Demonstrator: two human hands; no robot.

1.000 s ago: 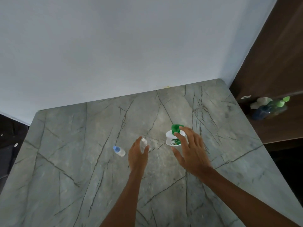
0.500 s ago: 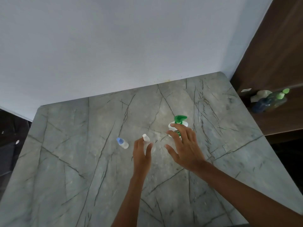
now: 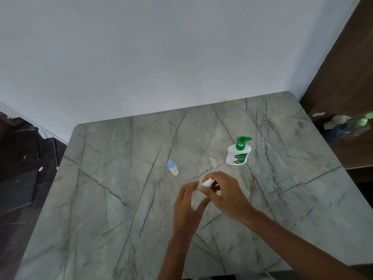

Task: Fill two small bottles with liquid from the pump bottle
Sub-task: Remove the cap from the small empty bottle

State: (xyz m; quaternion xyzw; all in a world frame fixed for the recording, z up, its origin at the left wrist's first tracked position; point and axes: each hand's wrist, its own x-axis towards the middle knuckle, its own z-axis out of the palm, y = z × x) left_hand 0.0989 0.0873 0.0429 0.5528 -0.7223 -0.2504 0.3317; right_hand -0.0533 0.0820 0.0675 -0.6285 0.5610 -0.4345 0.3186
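Note:
A white pump bottle (image 3: 238, 153) with a green pump head stands upright on the marble table (image 3: 121, 199), right of centre. A small bottle with a blue cap (image 3: 173, 167) stands alone to its left. Nearer to me, my left hand (image 3: 186, 205) holds the body of a small white bottle (image 3: 205, 184), which is tilted. My right hand (image 3: 226, 196) pinches the white cap end of that same bottle. Most of this bottle is hidden by my fingers.
A white wall runs along the table's far edge. A dark wooden shelf at the right holds several bottles (image 3: 349, 127) with green caps. Dark furniture (image 3: 18, 168) stands left of the table.
My right hand left the pump bottle and came over to the small white bottle's cap. My left hand has lifted and tilted that bottle toward me. The view shifted.

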